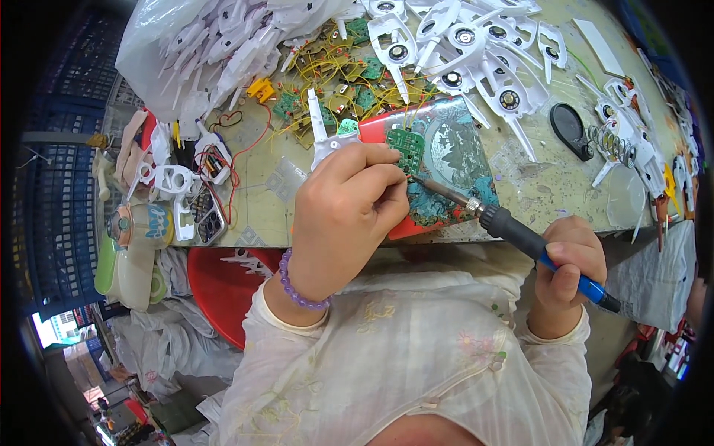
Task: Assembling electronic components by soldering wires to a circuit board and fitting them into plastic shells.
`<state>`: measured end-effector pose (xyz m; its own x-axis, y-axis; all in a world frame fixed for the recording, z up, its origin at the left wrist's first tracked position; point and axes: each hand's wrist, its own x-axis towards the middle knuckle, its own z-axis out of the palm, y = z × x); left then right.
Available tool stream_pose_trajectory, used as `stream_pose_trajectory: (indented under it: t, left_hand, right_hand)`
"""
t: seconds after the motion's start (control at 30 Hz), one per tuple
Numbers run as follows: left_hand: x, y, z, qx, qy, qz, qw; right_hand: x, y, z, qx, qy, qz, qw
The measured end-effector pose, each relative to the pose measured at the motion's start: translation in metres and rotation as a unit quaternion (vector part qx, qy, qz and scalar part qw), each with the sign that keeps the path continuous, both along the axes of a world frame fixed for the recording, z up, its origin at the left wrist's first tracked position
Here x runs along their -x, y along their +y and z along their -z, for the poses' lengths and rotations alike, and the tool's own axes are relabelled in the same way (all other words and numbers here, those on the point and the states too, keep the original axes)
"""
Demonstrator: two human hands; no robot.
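My left hand (349,212), with a purple bead bracelet on its wrist, is closed at the left edge of a small green circuit board (405,149). Its curled fingers hide the exact grip. My right hand (573,264) is wrapped round the blue and black handle of a soldering iron (513,227). The iron's metal tip meets the lower edge of the board, close to my left fingertips. Under the board lies a worn red mat (398,230) with a scuffed, stained surface. Just beyond my left hand a white plastic shell (316,119) sticks up.
Several wired circuit boards (364,97) are heaped at the back middle. White plastic shells with round speakers (465,36) pile up behind the mat. A bag of white parts (216,44) stands back left. A black oval ring (571,130) and a metal spring (610,143) lie right.
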<state>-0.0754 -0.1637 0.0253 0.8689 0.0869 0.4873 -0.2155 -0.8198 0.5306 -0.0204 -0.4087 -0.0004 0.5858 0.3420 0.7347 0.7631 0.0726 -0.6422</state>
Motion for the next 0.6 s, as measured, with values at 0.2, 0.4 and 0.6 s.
stream_pose_trajectory:
  t: [0.2, 0.4, 0.6]
  left_hand:
    - [-0.0002, -0.0002, -0.0017, 0.003, 0.006, 0.004, 1.000]
    - [0.0010, -0.0003, -0.0022, 0.008, 0.012, 0.000, 1.000]
    - [0.0005, 0.0008, -0.0038, 0.002, 0.015, 0.008, 1.000]
  right_hand:
    - [0.0006, -0.0004, 0.0000, 0.002, 0.000, 0.000, 1.000]
    - [0.0002, -0.0004, -0.0002, 0.005, -0.001, -0.005, 1.000]
    - [0.0016, -0.0012, -0.0012, -0.002, -0.001, 0.005, 1.000]
